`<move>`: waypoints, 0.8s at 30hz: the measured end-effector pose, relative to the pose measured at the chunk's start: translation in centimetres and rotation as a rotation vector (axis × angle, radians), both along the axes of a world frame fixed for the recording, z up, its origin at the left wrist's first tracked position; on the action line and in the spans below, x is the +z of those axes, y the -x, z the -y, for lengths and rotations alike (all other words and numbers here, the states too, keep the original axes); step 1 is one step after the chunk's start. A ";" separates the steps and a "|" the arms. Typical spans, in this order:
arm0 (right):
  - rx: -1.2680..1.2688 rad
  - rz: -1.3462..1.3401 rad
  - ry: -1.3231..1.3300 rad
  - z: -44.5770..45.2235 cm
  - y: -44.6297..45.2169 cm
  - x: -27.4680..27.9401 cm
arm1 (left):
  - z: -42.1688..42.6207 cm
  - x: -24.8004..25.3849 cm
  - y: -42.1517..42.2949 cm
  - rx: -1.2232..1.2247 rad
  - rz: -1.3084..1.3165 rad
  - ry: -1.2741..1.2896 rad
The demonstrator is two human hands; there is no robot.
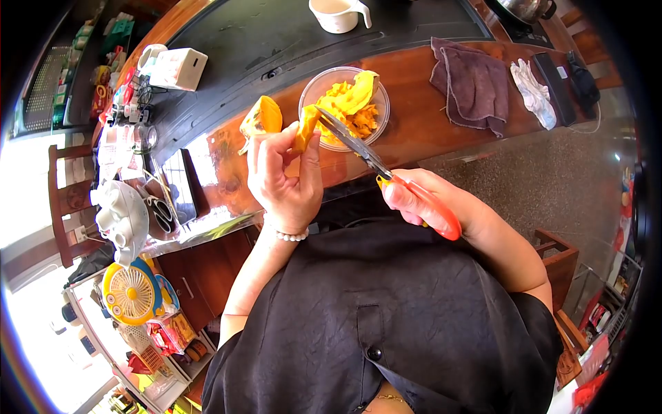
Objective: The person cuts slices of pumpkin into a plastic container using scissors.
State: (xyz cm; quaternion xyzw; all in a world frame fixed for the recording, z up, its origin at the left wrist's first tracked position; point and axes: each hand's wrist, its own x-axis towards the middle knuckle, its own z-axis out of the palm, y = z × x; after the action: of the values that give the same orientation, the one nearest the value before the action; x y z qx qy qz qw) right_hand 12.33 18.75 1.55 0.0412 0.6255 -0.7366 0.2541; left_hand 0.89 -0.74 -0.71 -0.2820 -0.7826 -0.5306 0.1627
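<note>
My left hand (286,181) pinches an orange-yellow piece of what looks like pumpkin (307,131) between thumb and fingers, at the near left rim of a clear round plastic bowl (303,96). In my right hand (414,199) is a pair of scissors (358,148) with red-orange handles. The blades point up and left, their tips touching or very close to the held piece. Cut orange pieces (360,123) fill much of the bowl, with a larger slab (360,93) on top. A bigger orange wedge (265,116) lies on the table just beyond my left fingers.
A white cup (336,15) stands on the black tray (241,52) at the back. A brown cloth (474,86) and white gloves (533,95) lie to the right. Leftward are a white box (181,69), a tablet-like device (183,183) and a yellow fan (132,292).
</note>
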 end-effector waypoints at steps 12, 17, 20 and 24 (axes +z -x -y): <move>-0.092 -0.142 -0.320 0.3 -0.5 -2.0 | 0.3 -1.0 0.4 0.011 0.068 -0.044; -0.094 -0.186 -0.646 0.1 -0.2 -0.3 | 0.0 -0.6 0.2 -0.016 0.074 -0.074; -0.106 -0.232 -0.691 0.2 -0.2 0.2 | -0.2 0.2 -0.1 -0.013 -0.004 0.002; -0.113 -0.245 -0.813 -0.2 -0.1 0.1 | 0.1 0.1 -0.1 -0.019 0.014 0.041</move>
State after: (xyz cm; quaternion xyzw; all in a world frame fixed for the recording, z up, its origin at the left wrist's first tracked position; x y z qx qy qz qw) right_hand 12.43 18.97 1.64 0.0844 0.8872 -0.4423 0.1004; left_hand 0.99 -0.84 -0.57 -0.2889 -0.7918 -0.5179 0.1463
